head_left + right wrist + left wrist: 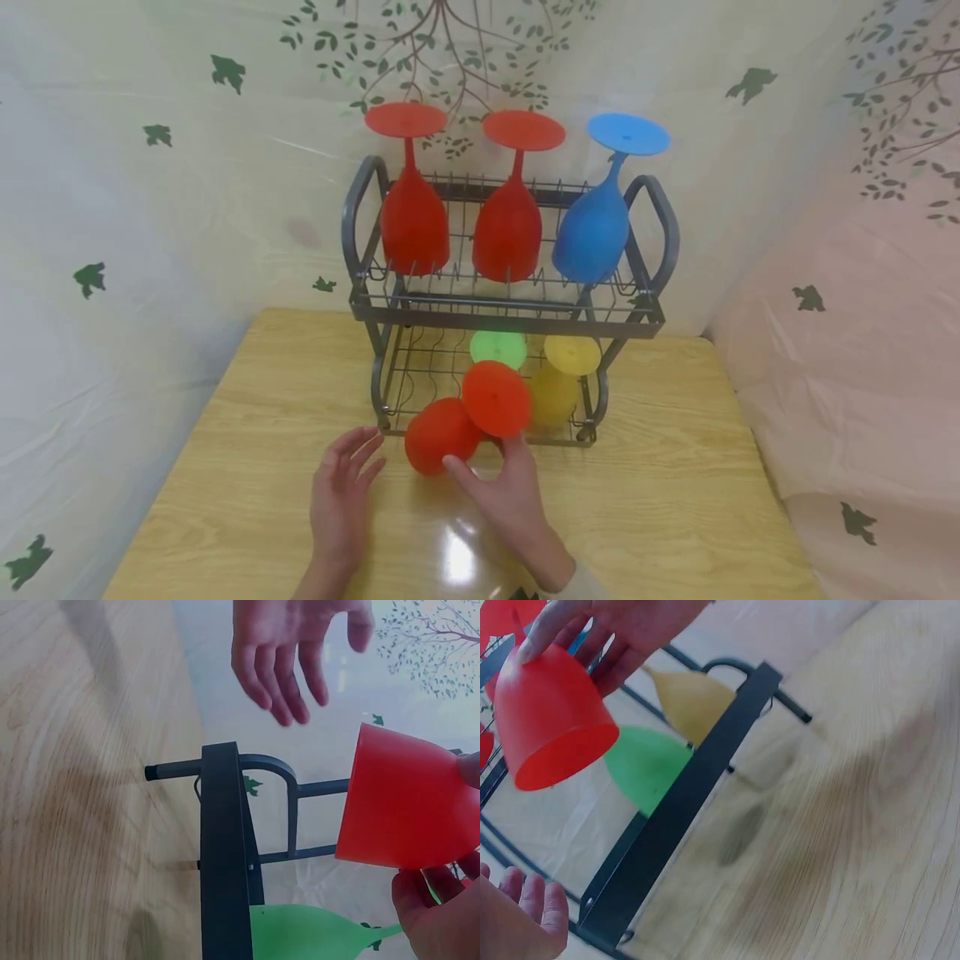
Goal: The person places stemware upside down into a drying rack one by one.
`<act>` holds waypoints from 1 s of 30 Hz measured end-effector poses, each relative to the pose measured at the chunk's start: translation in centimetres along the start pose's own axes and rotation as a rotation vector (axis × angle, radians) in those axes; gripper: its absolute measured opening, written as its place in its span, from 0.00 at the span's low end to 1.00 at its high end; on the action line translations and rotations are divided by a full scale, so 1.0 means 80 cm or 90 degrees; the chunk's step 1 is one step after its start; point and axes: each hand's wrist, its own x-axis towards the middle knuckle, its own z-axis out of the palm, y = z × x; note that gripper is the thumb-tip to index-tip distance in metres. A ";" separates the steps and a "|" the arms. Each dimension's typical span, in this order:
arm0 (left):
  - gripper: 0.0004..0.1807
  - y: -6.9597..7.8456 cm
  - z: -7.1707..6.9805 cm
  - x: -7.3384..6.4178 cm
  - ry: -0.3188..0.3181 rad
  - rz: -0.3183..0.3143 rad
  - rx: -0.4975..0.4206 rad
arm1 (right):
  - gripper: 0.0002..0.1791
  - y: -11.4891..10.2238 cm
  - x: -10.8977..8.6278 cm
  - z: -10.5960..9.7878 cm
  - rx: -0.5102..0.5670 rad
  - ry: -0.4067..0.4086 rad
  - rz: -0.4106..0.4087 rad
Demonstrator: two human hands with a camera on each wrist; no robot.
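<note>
My right hand (506, 496) grips a red plastic wine glass (438, 437) by its bowl near the stem, in front of the rack's lower shelf. The glass is tilted, its mouth to the left and its round foot up to the right. My left hand (341, 500) holds nothing, fingers loosely bent, left of the glass and apart from it in the right wrist view. Behind the held glass, a green wine glass (649, 769) and a yellow wine glass (694, 705) stand upside down on the lower shelf.
A dark two-tier metal dish rack (510, 315) stands at the back of the wooden table (660, 483). Its upper shelf bears two red wine glasses, one at the left (415, 225) and one mid-shelf, plus a blue wine glass (592, 233), all upside down. A leaf-patterned curtain (262, 167) hangs behind.
</note>
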 end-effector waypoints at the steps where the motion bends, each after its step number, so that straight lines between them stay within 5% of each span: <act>1: 0.24 0.002 -0.003 0.001 0.014 0.003 0.002 | 0.43 0.000 0.003 0.002 -0.003 -0.002 -0.008; 15: 0.22 0.022 -0.039 0.003 0.045 0.109 0.005 | 0.50 0.002 0.050 0.039 -0.059 -0.037 -0.065; 30: 0.21 0.026 -0.046 -0.003 0.072 0.104 0.001 | 0.42 0.031 0.085 0.069 -0.192 -0.075 -0.036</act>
